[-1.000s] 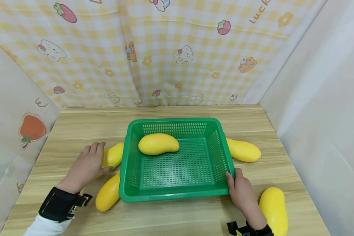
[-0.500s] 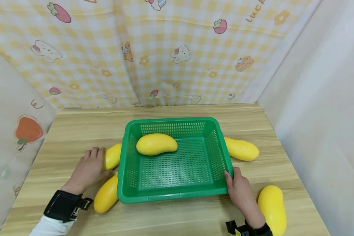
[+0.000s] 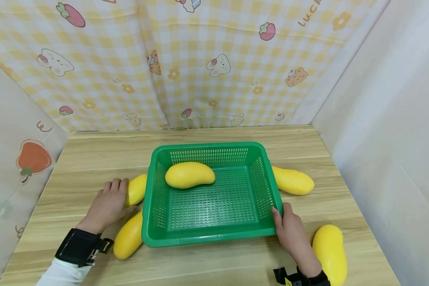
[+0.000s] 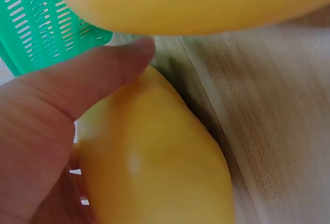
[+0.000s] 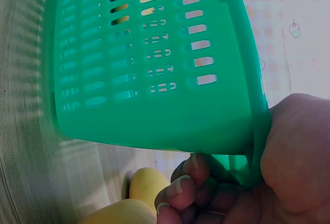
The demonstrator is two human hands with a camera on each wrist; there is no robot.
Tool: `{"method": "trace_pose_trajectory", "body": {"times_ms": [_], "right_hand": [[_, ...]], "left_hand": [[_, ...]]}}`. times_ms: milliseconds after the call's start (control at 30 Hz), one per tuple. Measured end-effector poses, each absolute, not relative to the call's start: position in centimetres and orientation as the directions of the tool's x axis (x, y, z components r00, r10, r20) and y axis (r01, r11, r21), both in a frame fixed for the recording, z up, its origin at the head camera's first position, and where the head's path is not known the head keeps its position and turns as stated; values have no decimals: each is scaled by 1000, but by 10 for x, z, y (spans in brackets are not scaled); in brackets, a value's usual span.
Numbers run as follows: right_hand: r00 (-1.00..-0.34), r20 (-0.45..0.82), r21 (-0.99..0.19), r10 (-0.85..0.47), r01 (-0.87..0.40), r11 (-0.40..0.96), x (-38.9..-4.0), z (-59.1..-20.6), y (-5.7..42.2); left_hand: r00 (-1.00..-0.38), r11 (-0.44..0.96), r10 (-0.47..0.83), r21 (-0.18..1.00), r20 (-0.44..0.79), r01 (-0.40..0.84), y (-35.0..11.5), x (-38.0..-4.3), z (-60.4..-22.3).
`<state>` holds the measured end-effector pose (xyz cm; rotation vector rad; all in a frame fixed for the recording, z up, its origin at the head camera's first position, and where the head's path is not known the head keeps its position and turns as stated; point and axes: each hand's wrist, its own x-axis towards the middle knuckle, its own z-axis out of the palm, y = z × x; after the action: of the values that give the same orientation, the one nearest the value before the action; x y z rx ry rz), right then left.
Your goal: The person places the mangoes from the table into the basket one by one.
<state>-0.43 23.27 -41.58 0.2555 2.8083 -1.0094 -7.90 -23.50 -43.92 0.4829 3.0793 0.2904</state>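
Left of the green plastic basket [image 3: 214, 238], my left hand [image 3: 107, 204] grips a yellow mango [image 3: 136, 190], fingers over its far side. In the left wrist view the thumb lies across that mango [image 4: 160, 167], fingers partly hidden behind it. Just nearer me a second mango [image 3: 128, 237] lies close by, partly under the basket's rim. My right hand [image 3: 294, 234] holds the basket's near right corner, thumb over the rim. The right wrist view shows its fingers [image 5: 180, 193] curled below the rim. One mango [image 3: 190, 174] lies inside the basket, at the far left.
One mango [image 3: 293, 181] lies against the basket's right side. Another mango [image 3: 330, 254] sits beside my right wrist. The wooden table [image 3: 207, 266] is bounded by a checked curtain [image 3: 200, 87] at the back and white cloth on both sides.
My left hand has shifted slightly toward me on the mango, its thumb settling between the two left mangoes. The whole head view has shifted a little. My right hand keeps its hold on the basket.
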Motion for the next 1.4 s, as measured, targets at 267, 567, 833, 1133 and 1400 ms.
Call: {"method": "trace_pose_trajectory", "body": {"times_ms": [267, 567, 833, 1133, 1400], "right_hand": [[-976, -187, -621, 115, 208, 755, -4, -415, 233], [-975, -194, -620, 105, 205, 757, -5, -412, 234], [-978, -186, -623, 99, 195, 758, -4, -414, 233], [-978, -186, -623, 91, 189, 759, -4, -413, 233], [-974, -206, -621, 93, 203, 757, -4, -414, 234]], "left_hand": [[-955, 938, 295, 186, 9, 291, -233, -82, -433], [-954, 940, 298, 178, -19, 290, -235, -82, -430], [-957, 946, 283, 187, -67, 266, -237, -84, -429], [-967, 952, 254, 169, 19, 254, -246, -83, -407], [-931, 945, 298, 76, 212, 320, -243, -80, -373]]}}
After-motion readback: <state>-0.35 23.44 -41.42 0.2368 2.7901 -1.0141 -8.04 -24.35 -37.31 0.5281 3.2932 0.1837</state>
